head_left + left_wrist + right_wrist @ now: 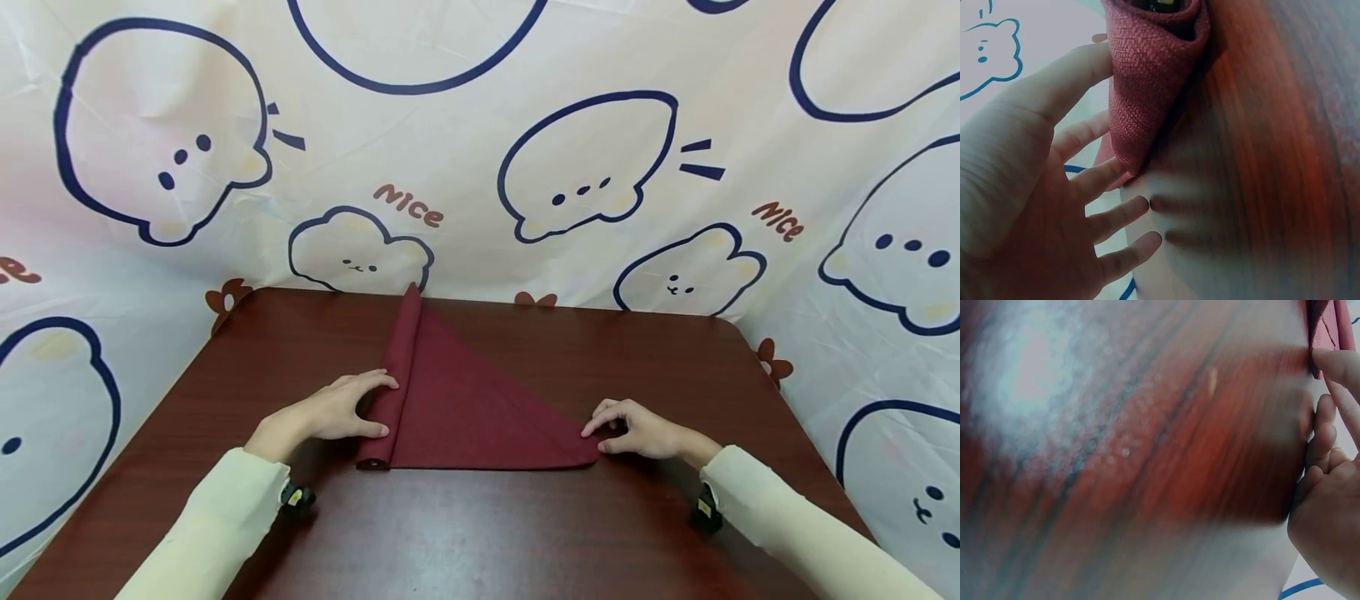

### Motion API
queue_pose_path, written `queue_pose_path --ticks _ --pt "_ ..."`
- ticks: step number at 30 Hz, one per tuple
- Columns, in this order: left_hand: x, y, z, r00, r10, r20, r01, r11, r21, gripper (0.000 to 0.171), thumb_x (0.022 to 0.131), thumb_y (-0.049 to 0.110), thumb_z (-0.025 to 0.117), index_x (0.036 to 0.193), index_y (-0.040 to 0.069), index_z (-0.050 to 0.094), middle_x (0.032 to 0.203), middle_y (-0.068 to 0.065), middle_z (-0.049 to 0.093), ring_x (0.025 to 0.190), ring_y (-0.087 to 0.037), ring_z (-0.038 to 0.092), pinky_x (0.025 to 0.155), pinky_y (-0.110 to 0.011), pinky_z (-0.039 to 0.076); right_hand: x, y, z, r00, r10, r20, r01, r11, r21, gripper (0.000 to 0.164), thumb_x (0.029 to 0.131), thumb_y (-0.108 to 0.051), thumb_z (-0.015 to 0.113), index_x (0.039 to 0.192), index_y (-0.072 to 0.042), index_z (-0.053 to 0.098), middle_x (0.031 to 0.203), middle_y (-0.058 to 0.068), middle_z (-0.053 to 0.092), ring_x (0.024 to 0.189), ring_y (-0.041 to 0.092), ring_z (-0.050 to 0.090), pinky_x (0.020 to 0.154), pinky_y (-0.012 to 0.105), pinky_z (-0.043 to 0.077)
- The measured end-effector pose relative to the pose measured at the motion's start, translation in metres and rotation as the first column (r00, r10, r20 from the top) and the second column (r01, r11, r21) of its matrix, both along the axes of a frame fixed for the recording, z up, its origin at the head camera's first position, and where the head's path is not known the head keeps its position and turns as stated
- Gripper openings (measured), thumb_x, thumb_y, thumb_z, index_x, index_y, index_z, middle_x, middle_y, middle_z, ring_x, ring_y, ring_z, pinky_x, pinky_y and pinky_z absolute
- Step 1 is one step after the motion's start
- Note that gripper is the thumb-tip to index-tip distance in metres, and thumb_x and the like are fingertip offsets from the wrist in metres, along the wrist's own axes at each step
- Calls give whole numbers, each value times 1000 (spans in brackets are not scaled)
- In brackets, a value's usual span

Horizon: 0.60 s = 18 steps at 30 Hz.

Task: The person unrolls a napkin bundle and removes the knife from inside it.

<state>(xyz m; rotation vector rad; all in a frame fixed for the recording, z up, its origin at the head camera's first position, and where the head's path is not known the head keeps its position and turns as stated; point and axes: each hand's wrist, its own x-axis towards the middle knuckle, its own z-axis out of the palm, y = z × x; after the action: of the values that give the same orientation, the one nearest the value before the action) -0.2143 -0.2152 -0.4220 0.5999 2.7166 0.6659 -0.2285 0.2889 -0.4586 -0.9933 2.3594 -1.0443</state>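
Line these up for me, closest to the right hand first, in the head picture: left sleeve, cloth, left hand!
1. Cloth: nearest, its corner at the right hand.
2. Left hand: across to the left, by the cloth's rolled side.
3. Left sleeve: farthest, beyond the left wrist.

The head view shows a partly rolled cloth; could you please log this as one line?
red cloth: left side rolled, on table | left hand: touches roll | right hand: pinches right corner
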Motion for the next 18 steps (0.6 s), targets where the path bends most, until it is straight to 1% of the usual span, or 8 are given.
queue_pose_path --ticks 9,15,18 --pt "-5 -2 -1 1000 -17 8 16 999 38 67 85 35 80 142 15 51 158 -21 39 144 -50 34 111 -68 35 -2 0 -1 1000 -8 -15 8 1000 0 23 90 -11 74 113 -12 76 107 9 64 91 12 50 81 25 43" --pt "-4 -2 -1 1000 -12 23 11 999 37 67 85 36 80 142 16 51 159 -21 38 144 -49 34 111 -68 36 0 0 -2 1000 0 -21 0 1000 -9 23 90 -11 75 113 -11 76 107 9 65 91 12 51 81 25 43" --pt "-2 -1 0 1000 -10 8 10 1000 17 67 85 35 81 141 15 52 158 -22 40 143 -49 35 110 -68 37 0 0 -3 1000 4 -23 -5 1000 -17 23 90 -11 75 113 -11 76 106 9 64 91 14 51 81 25 43"
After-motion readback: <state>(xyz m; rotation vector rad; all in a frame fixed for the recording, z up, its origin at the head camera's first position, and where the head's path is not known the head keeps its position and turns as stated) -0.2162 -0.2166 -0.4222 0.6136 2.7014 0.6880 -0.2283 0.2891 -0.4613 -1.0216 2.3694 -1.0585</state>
